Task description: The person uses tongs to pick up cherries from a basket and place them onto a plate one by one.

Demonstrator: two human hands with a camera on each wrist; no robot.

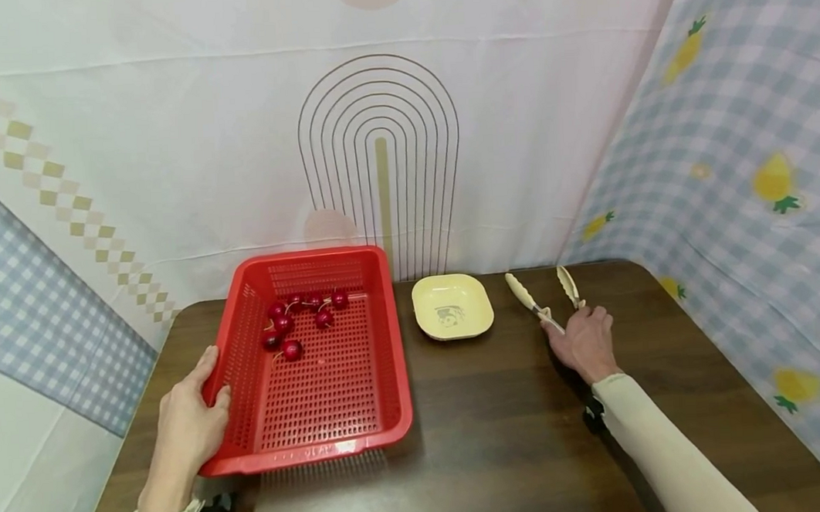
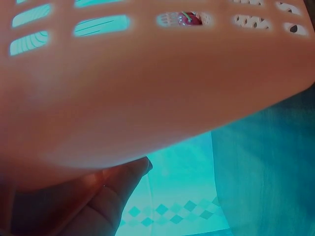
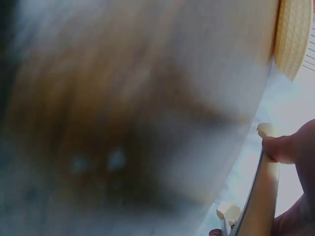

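A red plastic basket point(image 1: 319, 384) with slotted walls stands at the left of the table in the head view. Several dark red cherries point(image 1: 293, 350) with stems lie inside, mostly toward its far left part. My left hand point(image 1: 190, 418) grips the basket's left rim, thumb over the edge. To the right, my right hand point(image 1: 585, 342) holds a pair of tongs point(image 1: 523, 292) with cream tips, whose arms are spread apart and point at the wall. One cherry point(image 2: 190, 18) shows through a slot in the left wrist view. Between basket and tongs sits a pale yellow square dish point(image 1: 453, 306) with a printed picture.
All of this rests on a dark brown wooden table point(image 1: 482, 438). A white patterned cloth point(image 1: 238, 157) hangs right behind its far edge. Checked blue cloth with a pineapple print point(image 1: 749, 215) hangs along the right side.
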